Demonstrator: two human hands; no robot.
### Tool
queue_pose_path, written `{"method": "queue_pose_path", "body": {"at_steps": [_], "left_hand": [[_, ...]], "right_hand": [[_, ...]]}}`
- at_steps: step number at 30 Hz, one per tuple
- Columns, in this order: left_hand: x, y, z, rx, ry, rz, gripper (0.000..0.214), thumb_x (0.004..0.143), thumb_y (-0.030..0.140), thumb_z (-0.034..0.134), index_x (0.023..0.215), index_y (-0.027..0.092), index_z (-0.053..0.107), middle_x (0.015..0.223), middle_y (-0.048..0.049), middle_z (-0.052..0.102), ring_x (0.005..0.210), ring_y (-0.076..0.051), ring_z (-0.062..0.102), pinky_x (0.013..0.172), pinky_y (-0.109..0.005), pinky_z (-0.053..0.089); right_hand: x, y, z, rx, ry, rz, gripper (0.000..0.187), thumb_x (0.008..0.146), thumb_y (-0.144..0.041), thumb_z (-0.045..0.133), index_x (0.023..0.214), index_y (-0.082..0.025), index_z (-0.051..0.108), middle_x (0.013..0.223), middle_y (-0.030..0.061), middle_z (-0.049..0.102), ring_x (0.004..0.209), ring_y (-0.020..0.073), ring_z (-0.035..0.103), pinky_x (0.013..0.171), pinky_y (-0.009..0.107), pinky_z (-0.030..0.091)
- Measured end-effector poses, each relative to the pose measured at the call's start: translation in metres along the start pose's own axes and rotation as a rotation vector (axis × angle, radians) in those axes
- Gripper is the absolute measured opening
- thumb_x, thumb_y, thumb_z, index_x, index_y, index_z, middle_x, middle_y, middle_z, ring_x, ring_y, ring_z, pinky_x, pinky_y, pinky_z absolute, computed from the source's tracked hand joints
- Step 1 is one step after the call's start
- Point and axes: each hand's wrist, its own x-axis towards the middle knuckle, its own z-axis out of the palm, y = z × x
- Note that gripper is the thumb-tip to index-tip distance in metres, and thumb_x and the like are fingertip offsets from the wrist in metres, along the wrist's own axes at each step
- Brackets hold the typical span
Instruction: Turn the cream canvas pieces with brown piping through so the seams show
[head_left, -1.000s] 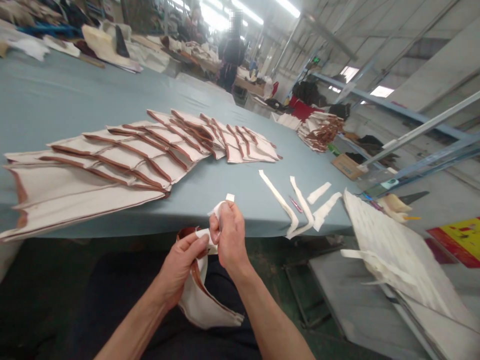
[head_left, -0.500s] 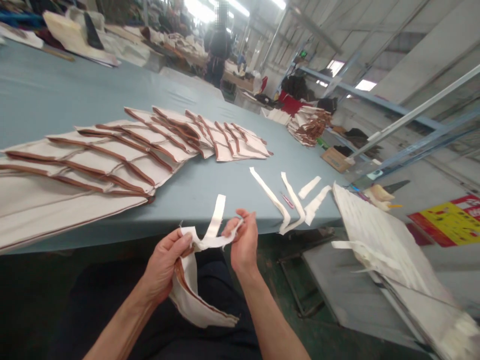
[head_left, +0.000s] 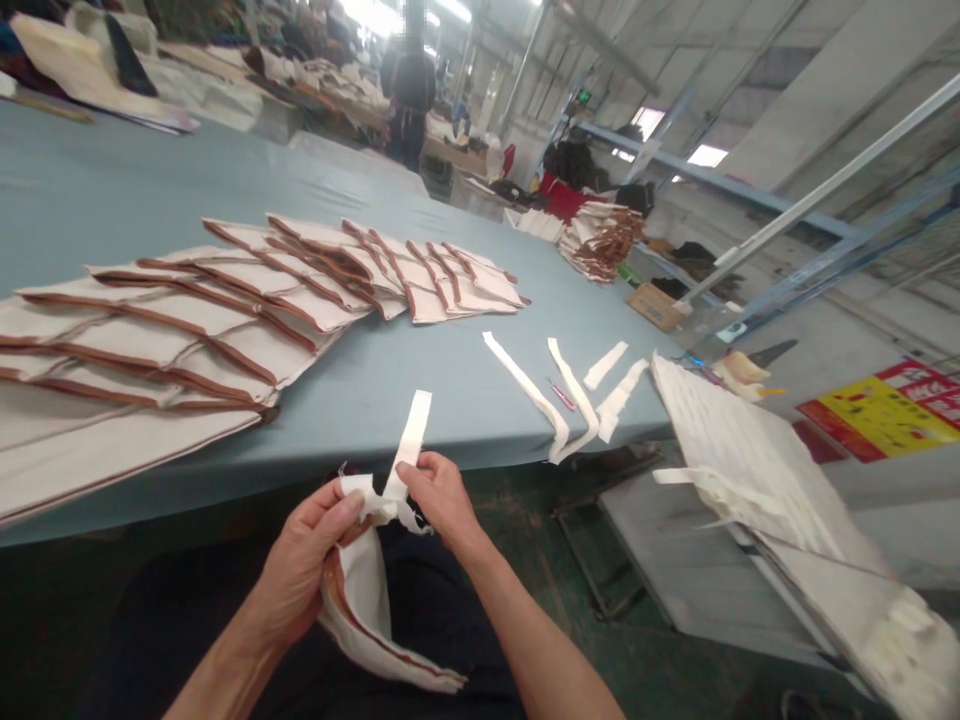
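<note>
Both-handed, left hand point(head_left: 304, 560) fingers gripping cream fabric piece point(head_left: 367, 610), right hand point(head_left: 439, 495) fingers pinching white strip point(head_left: 409, 440).

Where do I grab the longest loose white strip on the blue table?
Pinch the longest strip at its near end, coming from the front: that end droops over the table edge, free of the surface, while the rest lies flat.

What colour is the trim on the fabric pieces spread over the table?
Reddish-brown, against the cream fabric pieces; the head view shows it best.
</note>
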Motion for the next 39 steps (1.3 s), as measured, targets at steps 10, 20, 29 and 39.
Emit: {"method": "queue_pose_path", "body": {"at_steps": [10, 20, 29, 39], "left_hand": [[-0.015, -0.008, -0.05, 0.096, 0.058, -0.05, 0.052, 0.054, 0.051, 0.106, 0.089, 0.02, 0.082, 0.066, -0.0013, 0.081, 0.056, -0.022, 0.075, 0.052, -0.025, 0.062], [-0.029, -0.01, -0.061, 0.152, 0.036, -0.008, 0.046, 0.064, 0.052, 0.102, 0.089, 0.022, 0.079, 0.064, 0.0006, 0.079, 0.055, -0.021, 0.073, 0.055, -0.026, 0.063], [-0.037, -0.002, -0.051, 0.304, 0.009, 0.093, 0.043, 0.067, 0.058, 0.097, 0.083, 0.02, 0.082, 0.064, -0.0023, 0.077, 0.055, -0.02, 0.069, 0.049, -0.023, 0.055], [-0.046, -0.005, -0.045, 0.479, 0.018, 0.244, 0.044, 0.076, 0.061, 0.09, 0.068, 0.02, 0.075, 0.061, -0.0016, 0.069, 0.056, -0.018, 0.059, 0.05, -0.023, 0.047]], "right_hand": [[0.053, -0.05, -0.008, -0.19, 0.031, -0.015, 0.03, 0.107, -0.04, 0.071, 0.125, -0.015, 0.071, 0.118, 0.0081, 0.074, 0.097, 0.0204, 0.074, 0.084, 0.039, 0.066], [0.124, -0.106, -0.025, -0.614, 0.104, 0.03, 0.039, 0.106, -0.039, 0.072, 0.138, -0.017, 0.067, 0.137, 0.012, 0.07, 0.115, 0.0264, 0.073, 0.097, 0.048, 0.065], [0.107, -0.127, -0.046, -1.039, 0.24, -0.076, 0.039, 0.106, -0.04, 0.072, 0.137, -0.017, 0.068, 0.14, 0.0124, 0.069, 0.121, 0.0284, 0.071, 0.103, 0.052, 0.062], [-0.033, -0.097, -0.039, -0.85, -0.096, -0.42, 0.036, 0.112, -0.039, 0.051, 0.094, -0.022, 0.077, 0.093, 0.0028, 0.079, 0.091, 0.0203, 0.072, 0.087, 0.031, 0.052]]}}
